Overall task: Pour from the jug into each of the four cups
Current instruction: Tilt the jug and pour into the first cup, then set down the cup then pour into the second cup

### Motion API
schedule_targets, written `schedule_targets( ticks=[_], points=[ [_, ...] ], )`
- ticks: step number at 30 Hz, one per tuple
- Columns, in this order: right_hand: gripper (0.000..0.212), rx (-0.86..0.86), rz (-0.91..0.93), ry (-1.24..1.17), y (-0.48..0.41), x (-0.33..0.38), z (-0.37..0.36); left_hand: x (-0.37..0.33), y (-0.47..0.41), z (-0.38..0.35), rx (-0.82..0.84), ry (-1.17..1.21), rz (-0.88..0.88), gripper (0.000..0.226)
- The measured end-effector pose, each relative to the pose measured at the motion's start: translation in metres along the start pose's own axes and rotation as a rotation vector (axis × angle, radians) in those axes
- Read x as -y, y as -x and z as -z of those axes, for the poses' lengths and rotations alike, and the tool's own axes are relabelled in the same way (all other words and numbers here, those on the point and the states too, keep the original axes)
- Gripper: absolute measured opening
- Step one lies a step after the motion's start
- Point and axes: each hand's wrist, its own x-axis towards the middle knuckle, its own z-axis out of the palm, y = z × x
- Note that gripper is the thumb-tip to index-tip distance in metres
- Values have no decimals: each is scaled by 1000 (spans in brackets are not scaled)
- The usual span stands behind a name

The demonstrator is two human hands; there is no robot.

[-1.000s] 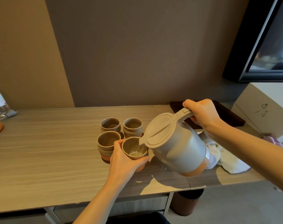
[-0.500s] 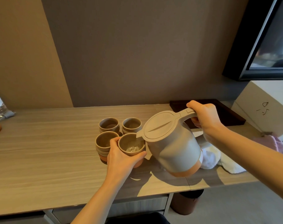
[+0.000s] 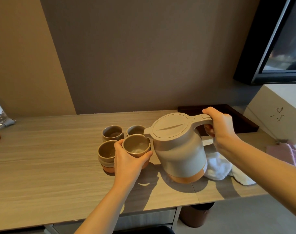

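Grey lidded jug (image 3: 179, 149) beside four cups (image 3: 123, 142)

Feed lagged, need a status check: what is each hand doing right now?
Left hand: closed around the near right cup.
Right hand: closed on the jug handle.

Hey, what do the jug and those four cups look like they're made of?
The jug looks like matte grey plastic: smooth moulded lid and handle, with an orange band at its base. The cups, like the one the left hand holds, look like stoneware: dull grey-brown glaze, slightly uneven rims, bare terracotta-coloured bases. That is a guess from looks alone.
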Motion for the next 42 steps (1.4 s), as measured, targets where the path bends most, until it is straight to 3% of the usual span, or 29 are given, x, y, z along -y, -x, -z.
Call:
schedule_targets(
  ticks=[6,14,17,22,30,42],
  points=[
    [37,-24,-13,-48,-7,-3,6,13,8,-16,-59,-14,-15,96],
    [52,-23,-17,-74,-13,-8,10,22,9,-35,-167,20,18,94],
    [47,-19,-13,-71,-16,-9,10,25,7,-40,-192,25,18,93],
    [27,1,-1,-66,-17,-10,9,30,3,-47,-198,40,15,93],
    [44,0,-2,-67,-18,-12,7,41,2,-53,-203,56,-12,92],
    [24,1,14,-42,-10,-9,4,37,2,-46,-122,-97,-73,105]
  ],
)
